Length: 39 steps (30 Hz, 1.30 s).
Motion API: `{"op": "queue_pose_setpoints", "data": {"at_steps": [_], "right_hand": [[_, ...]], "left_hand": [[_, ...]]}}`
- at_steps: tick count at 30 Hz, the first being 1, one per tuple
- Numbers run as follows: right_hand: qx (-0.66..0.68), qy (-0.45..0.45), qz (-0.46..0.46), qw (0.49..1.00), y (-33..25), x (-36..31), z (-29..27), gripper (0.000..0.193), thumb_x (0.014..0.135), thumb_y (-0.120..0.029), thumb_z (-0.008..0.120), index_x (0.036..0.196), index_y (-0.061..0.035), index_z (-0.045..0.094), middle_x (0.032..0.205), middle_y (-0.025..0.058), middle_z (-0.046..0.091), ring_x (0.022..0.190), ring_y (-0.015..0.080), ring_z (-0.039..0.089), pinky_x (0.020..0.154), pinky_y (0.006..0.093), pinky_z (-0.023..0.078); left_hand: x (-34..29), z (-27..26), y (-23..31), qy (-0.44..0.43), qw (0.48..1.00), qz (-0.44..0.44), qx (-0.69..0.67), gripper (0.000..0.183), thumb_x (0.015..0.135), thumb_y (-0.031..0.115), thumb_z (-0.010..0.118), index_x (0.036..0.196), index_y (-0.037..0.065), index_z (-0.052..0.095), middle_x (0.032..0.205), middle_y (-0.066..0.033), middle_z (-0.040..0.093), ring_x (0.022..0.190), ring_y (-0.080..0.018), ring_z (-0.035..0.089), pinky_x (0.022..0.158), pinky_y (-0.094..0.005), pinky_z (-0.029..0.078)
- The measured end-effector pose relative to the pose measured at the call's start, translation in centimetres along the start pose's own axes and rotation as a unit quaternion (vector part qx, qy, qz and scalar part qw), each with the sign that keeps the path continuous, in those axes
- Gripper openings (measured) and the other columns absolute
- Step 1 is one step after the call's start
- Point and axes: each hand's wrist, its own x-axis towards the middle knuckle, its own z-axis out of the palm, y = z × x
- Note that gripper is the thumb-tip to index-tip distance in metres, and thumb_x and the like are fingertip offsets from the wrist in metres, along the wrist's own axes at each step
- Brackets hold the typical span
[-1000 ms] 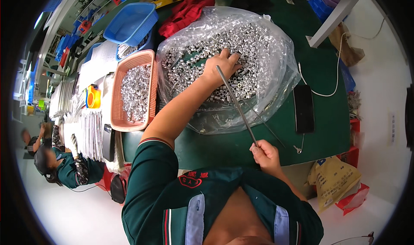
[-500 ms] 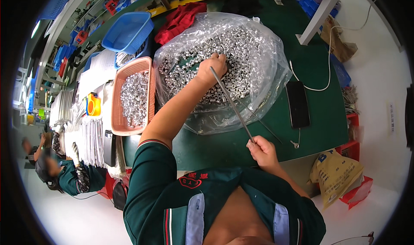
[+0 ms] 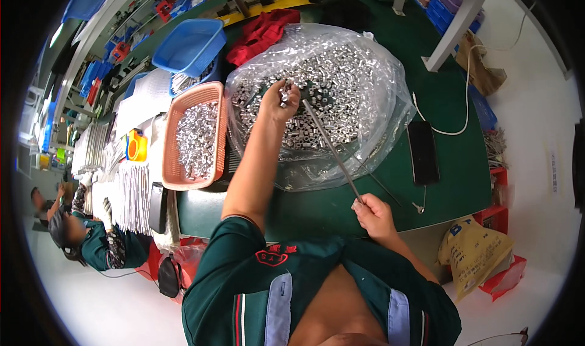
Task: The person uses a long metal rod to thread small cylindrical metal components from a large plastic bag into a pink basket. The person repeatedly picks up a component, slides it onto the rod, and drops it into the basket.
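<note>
My left hand (image 3: 279,102) is over the left part of a clear plastic bag (image 3: 382,129), palm turned up. Its fingers curl round several small silver metal sleeves (image 3: 285,93). A great many more loose metal sleeves (image 3: 341,71) lie spread in the bag. My right hand (image 3: 374,215), near the front edge of the table, pinches the lower end of a thin grey metal rod (image 3: 332,149). The rod slants up and left over the bag, its far tip close to my left hand and apart from it.
A pink basket (image 3: 169,157) of similar pieces stands left of the bag, with blue baskets (image 3: 183,44) behind. Red cloth (image 3: 259,32) lies at the back. A black phone (image 3: 423,153) and white cable (image 3: 466,96) are at right. A co-worker (image 3: 97,242) sits far left.
My left hand has moved left and turned palm up out of the pile, showing metal sleeves in its fingers. My right hand still holds the rod, nearly unmoved. The view has shifted slightly.
</note>
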Motion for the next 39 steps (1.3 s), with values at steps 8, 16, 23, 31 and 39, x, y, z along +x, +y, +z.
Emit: {"op": "queue_pose_setpoints", "data": {"at_steps": [8, 16, 23, 31, 39], "right_hand": [[0.065, -0.022, 0.037, 0.997, -0.9, 0.2, 0.4, 0.016, 0.093, -0.014, 0.055, 0.084, -0.0012, 0.056, 0.061, -0.0064, 0.042, 0.050, 0.0003, 0.034, 0.043, 0.0185, 0.026], [-0.001, -0.050, 0.041, 0.998, -1.0, 0.0, 0.7, 0.016, 0.093, -0.015, 0.055, 0.085, -0.0013, 0.057, 0.062, -0.0063, 0.044, 0.051, 0.0003, 0.035, 0.045, 0.0181, 0.027], [-0.124, -0.075, 0.053, 0.988, -1.6, -0.6, 1.8, 0.015, 0.092, -0.014, 0.055, 0.088, -0.0011, 0.060, 0.064, -0.0051, 0.046, 0.058, 0.0024, 0.039, 0.051, 0.0201, 0.033], [-0.128, -0.076, 0.080, 0.986, -2.1, -0.8, 2.4, 0.017, 0.093, -0.016, 0.053, 0.088, -0.0013, 0.060, 0.062, -0.0053, 0.045, 0.056, 0.0024, 0.039, 0.050, 0.0199, 0.032], [-0.029, -0.070, 0.071, 0.995, -3.2, -1.3, 1.3, 0.022, 0.097, -0.020, 0.049, 0.092, 0.0001, 0.058, 0.057, -0.0074, 0.036, 0.048, 0.0001, 0.030, 0.042, 0.0183, 0.022]], "left_hand": [[-5.7, -0.5, -2.3, -0.016, 0.997, 0.032, -0.067, 0.023, 0.097, 0.018, 0.045, 0.095, -0.005, 0.049, 0.086, -0.0162, 0.055, 0.075, -0.0259, 0.057, 0.066, -0.0355, 0.054], [-10.8, -0.7, -3.7, -0.065, 0.995, 0.079, -0.012, 0.026, 0.098, 0.025, 0.046, 0.097, 0.000, 0.051, 0.079, -0.0081, 0.050, 0.062, -0.0124, 0.044, 0.054, -0.0252, 0.036], [-10.4, -3.7, -2.7, -0.164, 0.982, -0.023, -0.092, 0.026, 0.097, 0.027, 0.048, 0.092, 0.001, 0.052, 0.066, -0.0010, 0.046, 0.046, -0.0066, 0.033, 0.044, -0.0225, 0.026], [-11.4, -3.5, -3.2, -0.202, 0.974, -0.033, -0.100, 0.025, 0.095, 0.024, 0.052, 0.093, -0.001, 0.055, 0.073, -0.0050, 0.049, 0.058, -0.0098, 0.041, 0.050, -0.0227, 0.033], [-11.9, -4.4, -3.2, -0.119, 0.993, 0.018, -0.014, 0.026, 0.095, 0.026, 0.049, 0.095, 0.001, 0.054, 0.077, -0.0055, 0.047, 0.061, -0.0103, 0.038, 0.045, -0.0202, 0.030]]}}
